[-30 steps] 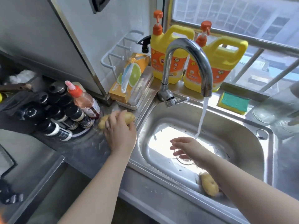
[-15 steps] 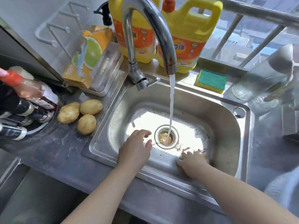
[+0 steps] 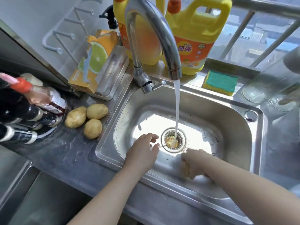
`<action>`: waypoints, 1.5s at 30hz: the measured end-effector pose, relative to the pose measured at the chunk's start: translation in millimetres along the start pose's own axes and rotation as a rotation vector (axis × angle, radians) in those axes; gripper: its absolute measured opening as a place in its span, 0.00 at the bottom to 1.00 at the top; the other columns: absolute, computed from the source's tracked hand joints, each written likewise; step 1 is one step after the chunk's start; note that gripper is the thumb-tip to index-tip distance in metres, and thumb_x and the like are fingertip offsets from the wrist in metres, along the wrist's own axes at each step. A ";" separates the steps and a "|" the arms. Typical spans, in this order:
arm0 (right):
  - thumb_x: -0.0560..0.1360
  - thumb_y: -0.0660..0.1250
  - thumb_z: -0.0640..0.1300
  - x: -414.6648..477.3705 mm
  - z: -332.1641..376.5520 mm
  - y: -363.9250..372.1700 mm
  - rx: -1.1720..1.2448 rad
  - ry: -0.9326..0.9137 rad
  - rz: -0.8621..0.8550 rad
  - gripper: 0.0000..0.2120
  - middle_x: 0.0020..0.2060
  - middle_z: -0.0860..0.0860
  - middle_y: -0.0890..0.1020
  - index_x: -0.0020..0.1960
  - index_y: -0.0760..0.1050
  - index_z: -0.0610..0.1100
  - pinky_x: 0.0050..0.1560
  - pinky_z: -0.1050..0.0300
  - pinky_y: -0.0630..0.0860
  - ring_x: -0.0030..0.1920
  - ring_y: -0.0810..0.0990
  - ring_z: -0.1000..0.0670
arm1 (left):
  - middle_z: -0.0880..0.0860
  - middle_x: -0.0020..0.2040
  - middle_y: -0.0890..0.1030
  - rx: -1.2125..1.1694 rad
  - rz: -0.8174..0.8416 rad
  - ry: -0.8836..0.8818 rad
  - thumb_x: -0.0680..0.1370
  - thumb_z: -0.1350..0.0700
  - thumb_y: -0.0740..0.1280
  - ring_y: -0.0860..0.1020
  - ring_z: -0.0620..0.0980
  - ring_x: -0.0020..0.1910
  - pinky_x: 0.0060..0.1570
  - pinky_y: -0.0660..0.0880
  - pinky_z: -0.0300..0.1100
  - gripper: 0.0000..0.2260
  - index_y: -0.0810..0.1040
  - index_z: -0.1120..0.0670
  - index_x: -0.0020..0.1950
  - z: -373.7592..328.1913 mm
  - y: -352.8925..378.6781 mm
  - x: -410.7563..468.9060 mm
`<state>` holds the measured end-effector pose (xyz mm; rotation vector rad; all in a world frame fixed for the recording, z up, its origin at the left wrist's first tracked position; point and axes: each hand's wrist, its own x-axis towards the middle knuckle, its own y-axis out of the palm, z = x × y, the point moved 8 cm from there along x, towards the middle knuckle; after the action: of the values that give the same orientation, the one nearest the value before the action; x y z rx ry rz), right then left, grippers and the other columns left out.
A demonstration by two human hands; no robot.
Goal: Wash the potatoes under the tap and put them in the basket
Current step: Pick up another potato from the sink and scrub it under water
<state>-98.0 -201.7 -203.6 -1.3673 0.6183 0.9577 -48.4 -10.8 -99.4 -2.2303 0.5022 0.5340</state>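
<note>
Potato [image 3: 186,171] in right hand [image 3: 197,161], in sink [image 3: 227,114]

One camera sits on the person's head. It looks forward and down, from close above the sink [image 3: 227,127], which fills the middle. The tap [image 3: 162,38] stands at the top, very near the lens. The left hand [image 3: 142,151] and right hand [image 3: 194,161] reach in from the bottom edge. The surface [image 3: 56,151] is at the left, the window [image 3: 276,34] at the top right. Straight lines bend near the edges.

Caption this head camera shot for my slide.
Right hand grips a potato in the sink as the tap runs.
</note>
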 end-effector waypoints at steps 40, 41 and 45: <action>0.86 0.56 0.50 -117.3 35.4 -175.3 1.461 -0.188 -0.840 0.16 0.29 0.55 0.77 0.62 0.80 0.48 0.26 0.64 0.68 0.26 0.71 0.58 | 0.61 0.64 0.78 -1.163 0.073 0.078 0.79 0.50 0.70 0.82 0.55 0.57 0.43 0.81 0.48 0.25 0.65 0.51 0.73 -99.9 -7.9 30.3; 0.86 0.57 0.51 -115.2 37.6 -174.9 1.463 -0.214 -0.813 0.15 0.32 0.51 0.78 0.66 0.78 0.51 0.27 0.61 0.69 0.26 0.72 0.56 | 0.62 0.61 0.79 -1.165 0.019 0.062 0.73 0.46 0.73 0.81 0.59 0.54 0.37 0.79 0.48 0.29 0.68 0.51 0.71 -98.0 -11.7 34.0; 0.80 0.67 0.54 -110.1 45.6 -170.0 1.514 -0.334 -0.672 0.27 0.44 0.46 0.82 0.78 0.65 0.56 0.39 0.51 0.77 0.34 0.79 0.49 | 0.62 0.57 0.83 -1.109 -0.091 -0.033 0.66 0.31 0.68 0.83 0.65 0.53 0.41 0.77 0.53 0.28 0.77 0.45 0.61 -90.0 -18.0 45.9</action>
<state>-16.6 -169.1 -15.4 0.0139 0.3795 -0.0042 18.3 -76.4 -57.4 -3.2470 0.0444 0.9503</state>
